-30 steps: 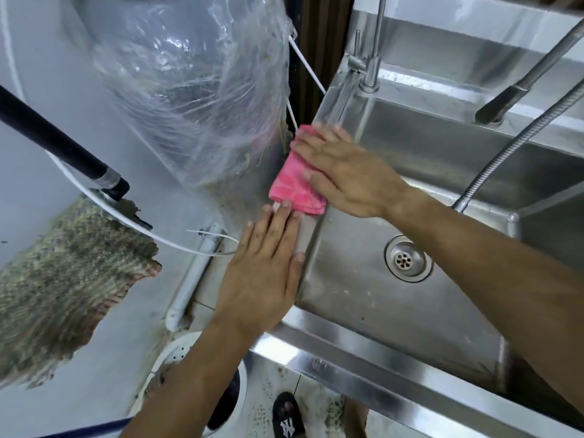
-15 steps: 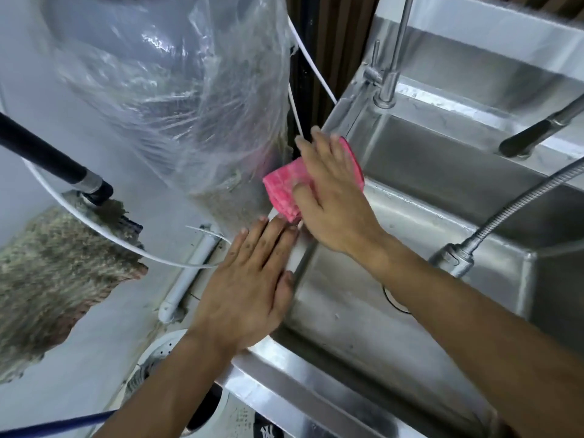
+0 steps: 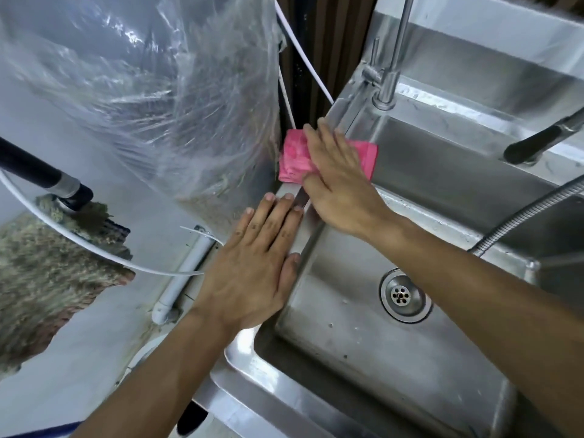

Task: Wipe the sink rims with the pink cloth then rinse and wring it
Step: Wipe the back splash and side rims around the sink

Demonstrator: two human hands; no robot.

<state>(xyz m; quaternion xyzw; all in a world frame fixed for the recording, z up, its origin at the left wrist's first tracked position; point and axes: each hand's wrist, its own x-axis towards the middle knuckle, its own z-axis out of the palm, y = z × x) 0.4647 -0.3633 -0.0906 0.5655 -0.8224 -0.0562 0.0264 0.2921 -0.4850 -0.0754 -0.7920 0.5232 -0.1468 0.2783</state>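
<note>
Pink cloth point(image 3: 295, 159) is lying folded on the left rim of the steel sink point(image 3: 354, 336), showing on either side of the right hand's fingers, with one corner hanging past them over the basin wall. The right hand point(image 3: 339, 188) is pressing it flat, fingers stretched out and close together rather than curled around it. The left hand point(image 3: 252, 273) is resting palm down on the same rim, fingers spread and holding nothing; its fingertips are sitting just short of the cloth's near edge, apart from it. Beyond the right fingertips a thin faucet point(image 3: 387, 80) is standing on the back ledge. Just outside the cloth, a clear plastic bag point(image 3: 158, 99) is hanging. The drain point(image 3: 402, 295) is sitting in the basin floor beyond the left thumb.
</note>
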